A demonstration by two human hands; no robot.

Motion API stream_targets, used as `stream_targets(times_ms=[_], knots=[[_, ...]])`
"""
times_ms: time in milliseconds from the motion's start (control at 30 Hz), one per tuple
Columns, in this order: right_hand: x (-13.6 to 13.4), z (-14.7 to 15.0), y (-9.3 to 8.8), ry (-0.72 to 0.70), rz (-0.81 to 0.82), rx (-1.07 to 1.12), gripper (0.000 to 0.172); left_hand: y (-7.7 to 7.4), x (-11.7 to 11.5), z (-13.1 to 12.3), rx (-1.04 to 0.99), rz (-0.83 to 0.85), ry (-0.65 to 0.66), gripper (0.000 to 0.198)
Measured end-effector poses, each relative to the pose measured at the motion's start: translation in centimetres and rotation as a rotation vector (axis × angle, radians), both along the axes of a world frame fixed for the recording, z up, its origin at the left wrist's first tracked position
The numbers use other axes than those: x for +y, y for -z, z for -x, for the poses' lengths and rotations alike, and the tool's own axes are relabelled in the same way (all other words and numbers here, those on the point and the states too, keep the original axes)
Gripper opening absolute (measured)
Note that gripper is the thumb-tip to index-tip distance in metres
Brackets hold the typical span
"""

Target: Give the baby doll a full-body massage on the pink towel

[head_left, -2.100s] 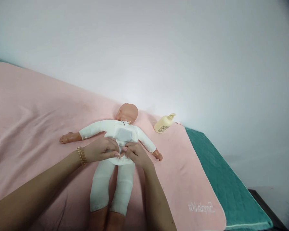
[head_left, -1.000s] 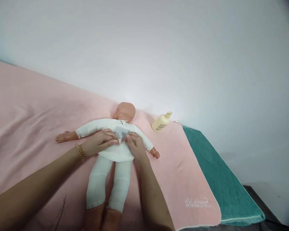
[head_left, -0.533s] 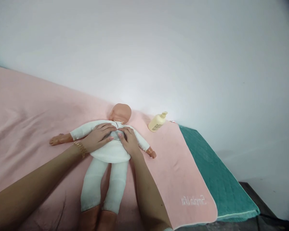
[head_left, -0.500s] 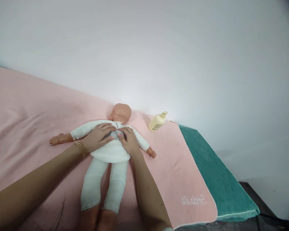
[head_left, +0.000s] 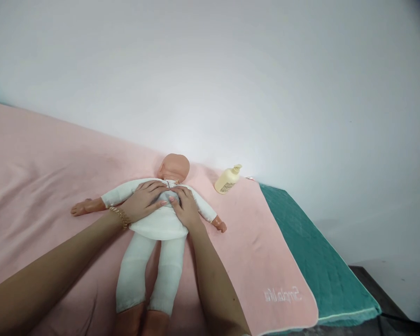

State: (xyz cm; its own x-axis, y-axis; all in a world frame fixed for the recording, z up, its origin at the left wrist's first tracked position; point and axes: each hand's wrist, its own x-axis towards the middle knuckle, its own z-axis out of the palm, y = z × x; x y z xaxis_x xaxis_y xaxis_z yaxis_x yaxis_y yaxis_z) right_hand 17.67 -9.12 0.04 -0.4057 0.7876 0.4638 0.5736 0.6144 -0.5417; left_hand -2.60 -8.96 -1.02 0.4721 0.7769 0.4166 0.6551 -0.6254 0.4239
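Note:
A doll in white clothes (head_left: 159,225) lies stretched out on a pink blanket (head_left: 262,252), its bald head (head_left: 175,167) toward the wall and its arms spread. My left hand (head_left: 144,201) rests flat on the left side of the doll's upper body, fingers extended, with a gold bracelet at the wrist. On the right side of the chest lies my right hand (head_left: 186,205), its fingers also stretched out. The fingertips of both hands meet or nearly meet near the neckline, and the thumbs point toward each other over a greyish patch (head_left: 168,198). Neither hand grasps anything.
A pale yellow pump bottle (head_left: 228,180) stands on the blanket right of the doll's head, close to the white wall (head_left: 210,84). Green quilted cloth (head_left: 311,247) shows beyond the blanket's right edge. A dark surface (head_left: 385,298) is at the lower right.
The whole view has shifted very slightly, so the doll and blanket appear a little lower. Both hands stay on the doll's chest in nearly the same pose.

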Motion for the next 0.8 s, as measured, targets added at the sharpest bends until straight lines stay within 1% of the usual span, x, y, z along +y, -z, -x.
stream_targets(times_ms=[133, 367, 600, 800], knots=[[0.16, 0.17, -0.03, 0.008, 0.038, -0.041, 0.032, -0.11, -0.05, -0.13, 0.028, 0.026, -0.025, 0.052], [-0.06, 0.13, 0.11, 0.017, 0.004, -0.028, 0.040, 0.14, -0.30, -0.26, -0.006, 0.009, -0.032, 0.058], [0.25, 0.32, 0.14, 0.012, 0.016, -0.063, 0.034, -0.06, -0.10, -0.21, 0.019, 0.068, -0.036, 0.055], [0.06, 0.29, 0.16, 0.040, 0.010, -0.056, 0.040, 0.30, -0.12, -0.23, -0.014, 0.038, -0.049, 0.056]])
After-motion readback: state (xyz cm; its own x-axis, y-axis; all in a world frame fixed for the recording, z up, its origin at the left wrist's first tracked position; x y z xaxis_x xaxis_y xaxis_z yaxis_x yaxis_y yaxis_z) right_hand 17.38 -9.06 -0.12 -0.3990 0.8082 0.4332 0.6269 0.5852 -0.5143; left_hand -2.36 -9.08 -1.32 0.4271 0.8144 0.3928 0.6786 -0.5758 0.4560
